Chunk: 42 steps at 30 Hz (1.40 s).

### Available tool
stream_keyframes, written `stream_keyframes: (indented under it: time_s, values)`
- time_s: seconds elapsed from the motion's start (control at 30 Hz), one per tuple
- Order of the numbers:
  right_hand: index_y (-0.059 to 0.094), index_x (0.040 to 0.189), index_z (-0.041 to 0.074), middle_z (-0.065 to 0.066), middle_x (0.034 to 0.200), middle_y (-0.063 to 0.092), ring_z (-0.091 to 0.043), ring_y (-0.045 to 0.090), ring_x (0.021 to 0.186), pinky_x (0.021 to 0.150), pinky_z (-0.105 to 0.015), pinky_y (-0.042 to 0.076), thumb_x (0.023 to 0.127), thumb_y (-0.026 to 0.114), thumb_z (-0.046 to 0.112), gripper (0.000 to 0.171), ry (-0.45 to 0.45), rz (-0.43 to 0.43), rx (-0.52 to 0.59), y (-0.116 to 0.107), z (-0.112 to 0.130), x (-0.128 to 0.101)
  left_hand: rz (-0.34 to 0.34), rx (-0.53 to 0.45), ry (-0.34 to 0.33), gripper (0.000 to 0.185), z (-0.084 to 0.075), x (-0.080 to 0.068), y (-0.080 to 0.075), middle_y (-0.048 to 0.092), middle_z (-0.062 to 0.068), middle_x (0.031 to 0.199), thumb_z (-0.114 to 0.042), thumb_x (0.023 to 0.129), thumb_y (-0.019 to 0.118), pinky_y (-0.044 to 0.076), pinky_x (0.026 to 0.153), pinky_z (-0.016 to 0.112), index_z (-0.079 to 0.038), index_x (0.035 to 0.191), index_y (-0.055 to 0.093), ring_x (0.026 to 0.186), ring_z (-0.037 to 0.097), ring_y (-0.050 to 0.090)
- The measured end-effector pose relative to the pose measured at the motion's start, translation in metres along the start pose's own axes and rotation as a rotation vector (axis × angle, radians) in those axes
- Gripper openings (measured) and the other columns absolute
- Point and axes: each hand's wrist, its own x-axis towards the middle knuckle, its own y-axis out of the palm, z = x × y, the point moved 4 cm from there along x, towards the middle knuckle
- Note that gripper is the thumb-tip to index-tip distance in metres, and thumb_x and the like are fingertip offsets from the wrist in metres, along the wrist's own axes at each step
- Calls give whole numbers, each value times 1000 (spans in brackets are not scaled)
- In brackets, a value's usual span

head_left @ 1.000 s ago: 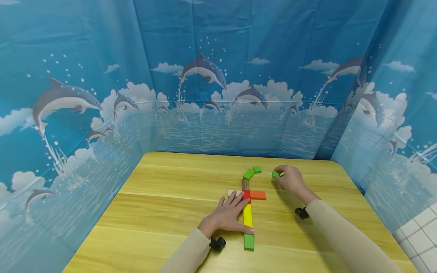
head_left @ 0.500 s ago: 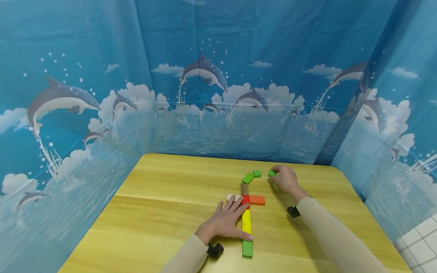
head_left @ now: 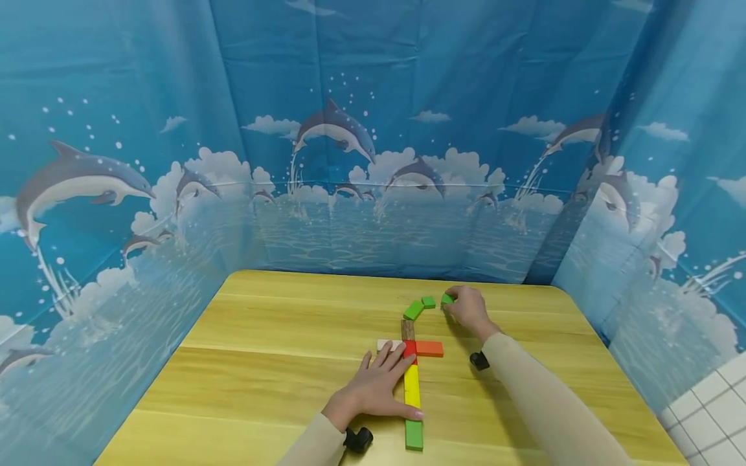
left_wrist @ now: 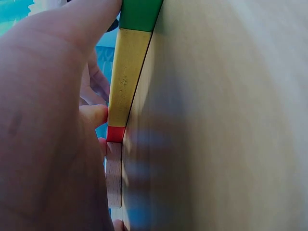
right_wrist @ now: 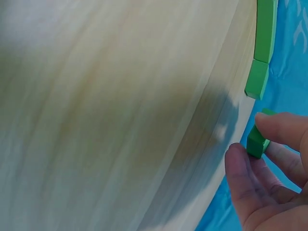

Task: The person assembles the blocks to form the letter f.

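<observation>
On the wooden table [head_left: 280, 362] lies a line of flat blocks: green [head_left: 414, 435], yellow [head_left: 411, 393], red [head_left: 410, 349], then a brown one [head_left: 406, 329]. An orange block [head_left: 430, 349] and a pale block [head_left: 386, 344] branch off sideways. My left hand [head_left: 375, 388] rests flat beside the yellow block [left_wrist: 126, 77], fingers straight. Two green blocks [head_left: 418, 307] curve away from the line's far end. My right hand [head_left: 466, 309] pinches a small green block [head_left: 447, 299] [right_wrist: 257, 140] just right of them, low over the table.
A blue dolphin-print curtain [head_left: 361, 129] walls the table on the back and both sides. The table's far edge lies close behind the green blocks. White floor tiles [head_left: 711, 414] show at the lower right.
My right hand has carried the small green block leftward, closer to the two curved green blocks. The left hand has stayed flat by the line. The head view has shifted slightly.
</observation>
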Motion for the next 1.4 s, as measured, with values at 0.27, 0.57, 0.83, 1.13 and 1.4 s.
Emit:
stream_keyframes:
  time_s: [0.27, 0.57, 0.83, 1.13, 1.4]
  values:
    - [68, 124, -5, -24, 122, 66, -40, 62, 110, 89, -52, 53, 91, 72, 2, 34, -21, 10, -34, 9, 2, 8, -1, 5, -1, 107, 0, 0, -3, -1, -5, 169, -86, 79, 53, 8, 117, 65, -33, 163, 14, 154, 25, -3]
    - [67, 125, -6, -24, 122, 66, -41, 62, 110, 90, -54, 52, 90, 72, -1, 36, -1, 30, -57, 17, 1, 6, -7, 4, 2, 106, -1, 0, 3, 0, -5, 169, -85, 80, 54, 9, 116, 65, -33, 163, 13, 154, 25, -2]
    - [67, 126, -6, -25, 122, 66, -41, 63, 108, 90, -54, 52, 89, 74, 1, 38, -9, 37, -82, 17, 3, 8, -5, 13, 3, 106, 1, 1, 2, -1, -5, 169, -86, 80, 52, 9, 117, 65, -34, 163, 12, 154, 24, -3]
    - [65, 129, -4, -24, 120, 66, -39, 63, 106, 89, -53, 53, 89, 74, 3, 42, 13, 50, -71, 15, 0, 9, -7, 23, 4, 107, -1, 3, 0, 0, -4, 169, -86, 79, 52, 10, 116, 65, -34, 163, 12, 154, 24, -2]
    - [61, 137, -1, -27, 126, 63, -40, 62, 110, 84, -52, 54, 89, 74, 6, 50, 13, 71, -52, 2, 2, 4, -2, 22, -4, 107, 3, 3, 4, -2, -6, 169, -88, 79, 50, 9, 117, 65, -35, 163, 12, 154, 23, -4]
